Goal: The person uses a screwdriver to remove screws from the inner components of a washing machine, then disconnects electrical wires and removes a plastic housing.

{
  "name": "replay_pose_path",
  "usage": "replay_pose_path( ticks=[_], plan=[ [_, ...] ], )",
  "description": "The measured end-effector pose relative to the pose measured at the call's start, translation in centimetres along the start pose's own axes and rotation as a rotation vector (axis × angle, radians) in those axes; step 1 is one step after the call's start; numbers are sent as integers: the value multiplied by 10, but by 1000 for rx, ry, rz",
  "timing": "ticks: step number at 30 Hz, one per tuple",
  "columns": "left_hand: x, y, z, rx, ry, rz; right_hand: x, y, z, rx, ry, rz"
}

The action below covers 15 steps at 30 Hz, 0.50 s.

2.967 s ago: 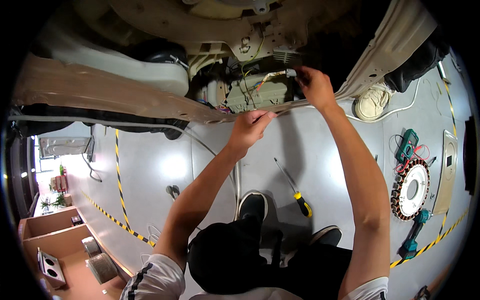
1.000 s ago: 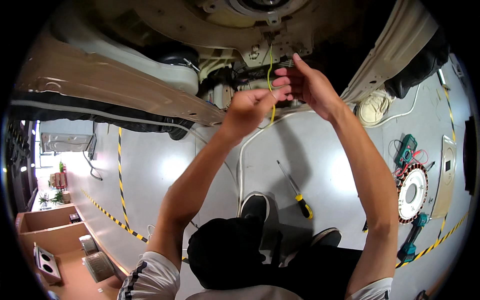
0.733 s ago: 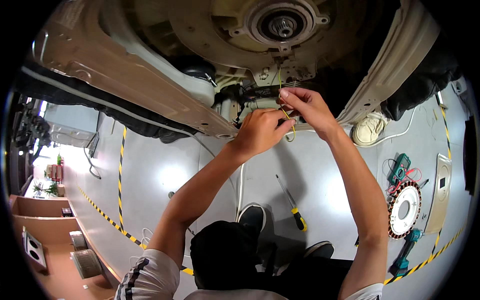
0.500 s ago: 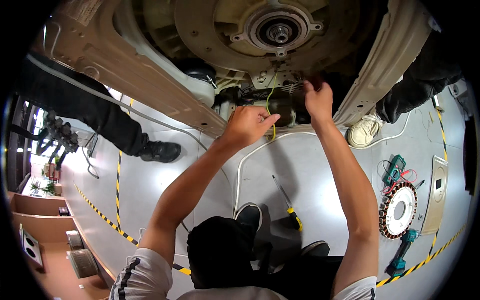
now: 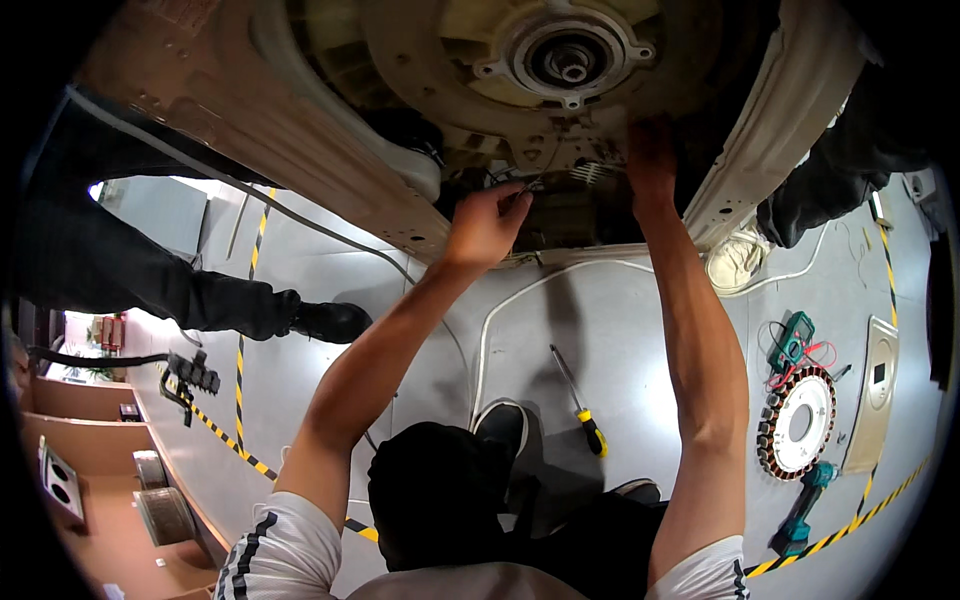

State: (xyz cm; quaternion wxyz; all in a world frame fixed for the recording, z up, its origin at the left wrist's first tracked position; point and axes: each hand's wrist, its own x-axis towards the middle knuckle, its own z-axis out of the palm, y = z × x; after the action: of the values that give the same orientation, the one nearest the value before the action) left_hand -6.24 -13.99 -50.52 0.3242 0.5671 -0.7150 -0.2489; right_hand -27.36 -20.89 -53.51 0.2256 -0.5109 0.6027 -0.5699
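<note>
An open washing machine cabinet (image 5: 330, 160) leans in front of me, with a round tub back and a splined shaft (image 5: 572, 72) at its centre. Near the cabinet's lower left edge is my left hand (image 5: 484, 226), its thumb and fingers pinched together around a thin wire (image 5: 545, 170) that runs up to the base of the tub. My right hand (image 5: 652, 165) reaches into the shadowed interior, right of a bracket (image 5: 590, 172). Its fingers are too dark to make out.
A yellow-black screwdriver (image 5: 592, 432) lies below the cabinet. To the right are a multimeter (image 5: 793, 338), a ring-shaped stator (image 5: 768, 425), a cordless drill (image 5: 800, 512) and a beige panel (image 5: 872, 395). Two dark trouser legs (image 5: 220, 300) (image 5: 825, 180) flank the cabinet; a grey hose (image 5: 300, 222) crosses left.
My left hand has moved up slightly with the wire, which no longer hangs down past it. The right hand went deeper inside. The interior looks darker, and the person's leg at left has shifted.
</note>
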Motion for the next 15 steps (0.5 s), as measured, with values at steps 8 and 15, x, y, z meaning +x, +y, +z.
replay_pose_path(
  ticks=[8,15],
  plan=[
    [8,68,-77,-148,389,192,-3,0,9,282,10,148],
    [29,90,-89,-575,345,-9,14,53,11,-114,226,-117]
  ],
)
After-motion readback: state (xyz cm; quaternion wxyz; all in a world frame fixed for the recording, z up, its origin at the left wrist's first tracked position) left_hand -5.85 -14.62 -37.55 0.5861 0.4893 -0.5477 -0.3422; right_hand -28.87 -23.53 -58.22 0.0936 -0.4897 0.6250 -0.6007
